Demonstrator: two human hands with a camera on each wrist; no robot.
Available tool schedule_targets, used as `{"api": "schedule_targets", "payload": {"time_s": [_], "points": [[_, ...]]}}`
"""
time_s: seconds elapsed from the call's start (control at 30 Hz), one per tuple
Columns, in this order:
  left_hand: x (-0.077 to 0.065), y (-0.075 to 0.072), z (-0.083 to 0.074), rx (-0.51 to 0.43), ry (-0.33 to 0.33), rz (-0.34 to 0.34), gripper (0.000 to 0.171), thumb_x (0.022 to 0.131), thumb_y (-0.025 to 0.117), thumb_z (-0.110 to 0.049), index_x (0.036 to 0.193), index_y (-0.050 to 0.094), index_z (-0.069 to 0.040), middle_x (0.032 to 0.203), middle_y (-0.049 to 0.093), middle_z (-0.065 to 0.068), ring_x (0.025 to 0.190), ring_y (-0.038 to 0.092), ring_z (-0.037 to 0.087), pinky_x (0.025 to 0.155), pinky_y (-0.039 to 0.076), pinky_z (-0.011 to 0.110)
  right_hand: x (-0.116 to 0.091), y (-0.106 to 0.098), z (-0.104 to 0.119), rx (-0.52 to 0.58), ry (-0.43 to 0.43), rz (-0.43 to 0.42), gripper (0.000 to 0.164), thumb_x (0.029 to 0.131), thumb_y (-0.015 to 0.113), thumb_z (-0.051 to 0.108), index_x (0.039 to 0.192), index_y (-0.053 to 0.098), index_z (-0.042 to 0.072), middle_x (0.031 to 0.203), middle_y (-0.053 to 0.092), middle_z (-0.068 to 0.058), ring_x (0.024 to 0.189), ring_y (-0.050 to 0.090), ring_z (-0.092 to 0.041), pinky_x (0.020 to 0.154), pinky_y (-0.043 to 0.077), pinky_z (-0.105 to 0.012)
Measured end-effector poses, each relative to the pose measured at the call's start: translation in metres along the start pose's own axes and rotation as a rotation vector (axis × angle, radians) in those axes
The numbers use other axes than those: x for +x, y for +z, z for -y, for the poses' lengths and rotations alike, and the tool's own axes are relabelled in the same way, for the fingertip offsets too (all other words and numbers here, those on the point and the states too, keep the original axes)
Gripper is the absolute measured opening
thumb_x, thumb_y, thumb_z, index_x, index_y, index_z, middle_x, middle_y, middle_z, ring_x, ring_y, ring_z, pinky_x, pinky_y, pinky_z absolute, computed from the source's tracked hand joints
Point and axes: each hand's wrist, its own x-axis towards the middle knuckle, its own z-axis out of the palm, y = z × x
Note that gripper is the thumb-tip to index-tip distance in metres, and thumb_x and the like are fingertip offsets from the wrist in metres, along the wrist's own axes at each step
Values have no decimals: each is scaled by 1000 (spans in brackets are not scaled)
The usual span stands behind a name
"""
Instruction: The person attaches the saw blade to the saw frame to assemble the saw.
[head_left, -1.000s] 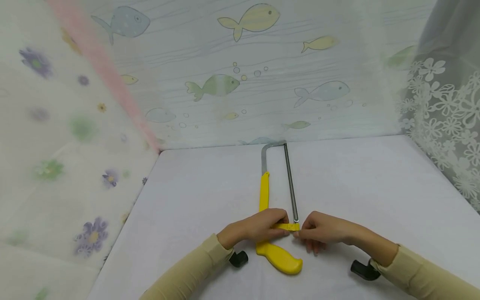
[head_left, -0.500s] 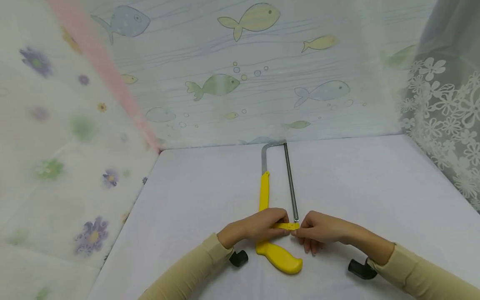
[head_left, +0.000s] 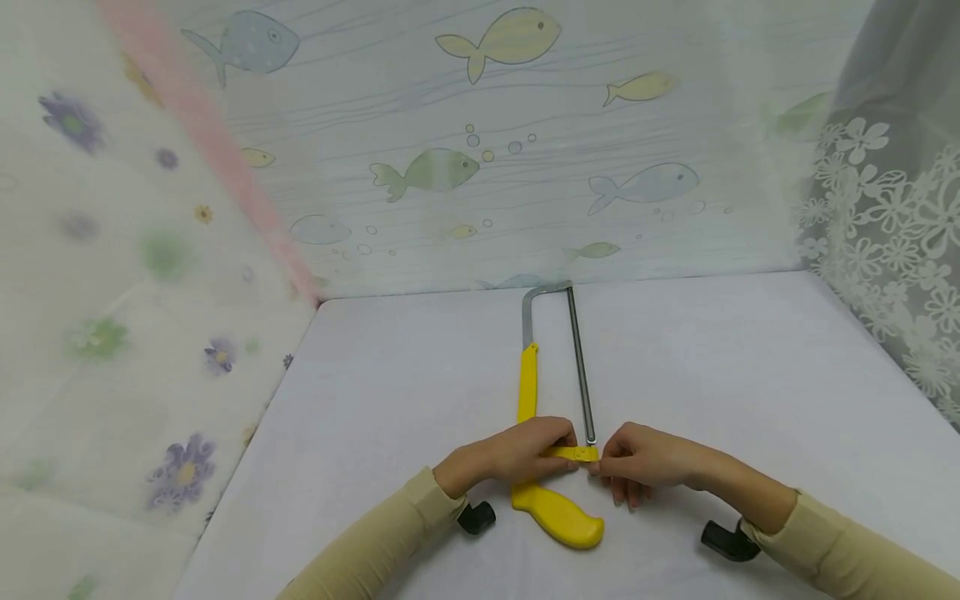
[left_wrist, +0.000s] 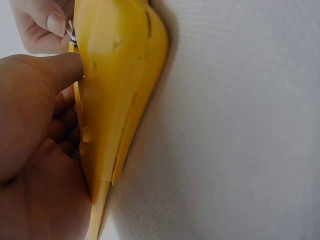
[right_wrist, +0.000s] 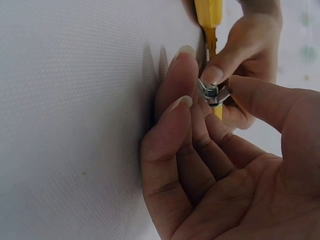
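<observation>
A hacksaw (head_left: 528,383) lies on the white cloth, its grey metal front end pointing away from me. Its yellow handle (head_left: 564,520) is nearest me, and the blade (head_left: 581,367) runs along the right side. With my left hand (head_left: 525,450) I grip the yellow frame just ahead of the handle, thumb and fingers around the crosspiece that leads to the blade. My right hand (head_left: 652,457) is at the blade's near end. In the right wrist view, its thumb and forefinger pinch a metal wing nut (right_wrist: 212,95) on a threaded bolt. The other fingers are bent beside it.
White cloth (head_left: 705,358) covers the table around the saw. A fish-print curtain (head_left: 525,108) hangs at the back, close to the saw's far end. A floral sheet (head_left: 127,275) stands on the left, and lace (head_left: 900,233) hangs on the right.
My right hand moved slightly left toward the wing nut, then slightly back to the right. The hacksaw and my left hand stay in place.
</observation>
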Motion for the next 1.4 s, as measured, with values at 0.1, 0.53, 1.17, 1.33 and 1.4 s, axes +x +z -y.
{"api": "schedule_targets", "payload": {"time_s": [0.1,0.53,1.17,1.33,1.4], "points": [[0,-1,-1,-4,1,0,12,103,64,-24,105,59,-13,92,56,-8,83,50,5,77,42,15,0,-1,-1,-3,3,-2,30,102,63,25,83,70,2,68,68,-11,53,58,-15,51,42,-25],[2,1,3,36,24,-10,12,103,65,-24,104,58,-14,92,56,-8,83,49,5,76,40,14,-2,-6,-8,-44,-70,-22,20,98,67,16,83,69,2,65,61,-6,54,52,-15,49,40,-23],[1,0,2,21,26,-8,12,103,64,-24,105,59,-13,92,57,-8,82,49,4,76,41,14,3,-1,-2,-52,-44,-23,37,96,71,30,73,71,1,61,63,-5,51,52,-13,48,39,-23],[0,1,3,13,23,-4,12,104,63,-23,107,59,-12,93,57,-7,83,49,3,76,42,14,5,1,-1,-60,-32,-35,39,98,68,31,72,72,2,61,66,-8,49,54,-13,47,39,-23],[0,1,3,5,18,-1,12,104,63,-22,108,59,-12,94,57,-7,83,49,3,77,42,14,6,2,-1,-58,-27,-39,39,99,67,30,72,72,3,62,66,-8,49,54,-13,47,39,-23]]}}
